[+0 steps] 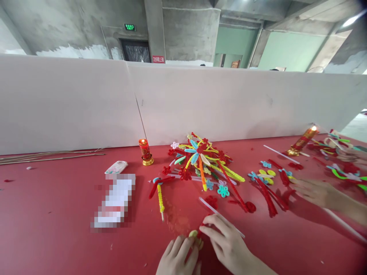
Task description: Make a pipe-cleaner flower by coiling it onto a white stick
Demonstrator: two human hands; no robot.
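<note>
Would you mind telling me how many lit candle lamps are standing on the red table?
2: one candle lamp left of the pipe-cleaner pile, another candle lamp tilted at far right. Others may be hidden.

A matt red cloth is covering the table (57, 214), looking smooth. The pile of flowers (205, 160) is showing fuzzy pipe-cleaner stems and petals. The white stick (220, 217) is looking like smooth plastic. The candle (145, 151) is sitting glossy red on a shiny gold base. The white partition (86, 99) is looking like matt board, the wall (186, 30) like rough concrete.
</note>
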